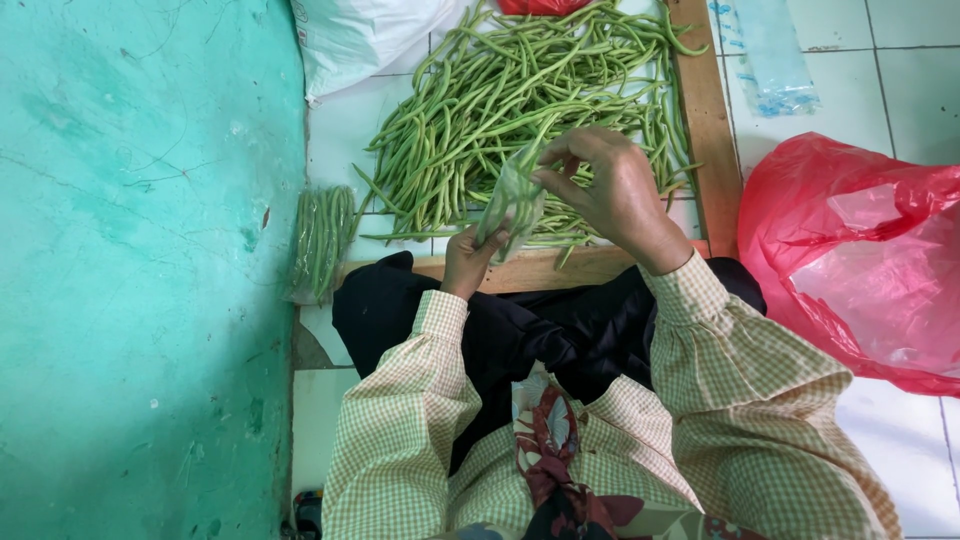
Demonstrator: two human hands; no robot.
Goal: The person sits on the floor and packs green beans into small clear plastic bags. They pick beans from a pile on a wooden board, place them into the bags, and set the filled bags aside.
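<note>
The big heap of loose green beans (520, 110) is still the largest thing in front of me, spread over the white tiled floor (900, 90) inside the wooden frame (708, 130). By the look of it, most of the work is left: that heap is hardly dented, and only one filled packet of beans (322, 240) lies finished, off to my left beside the teal wall (140, 250).

To my right sits a crumpled red plastic bag (860, 260), and up beyond the heap a white sack (360, 35) leans near the wall. A few flat clear bags (765, 55) lie on the tiles past the frame.

My dark skirt (540, 330) covers my lap just behind the near edge of the frame, with my checked sleeves (420, 400) coming forward over it.

Between my hands, above the near edge of the heap, is the small clear bag (512, 205) I am working on. It has a bundle of beans in it already, standing roughly upright. My left hand (468, 262) is closed around its lower end from beneath. My right hand (610, 190) comes over the top, thumb and fingertips pinching the bag's upper edge, the other fingers curled. I judge this packet to be partly done, filled but not yet closed or set down.
</note>
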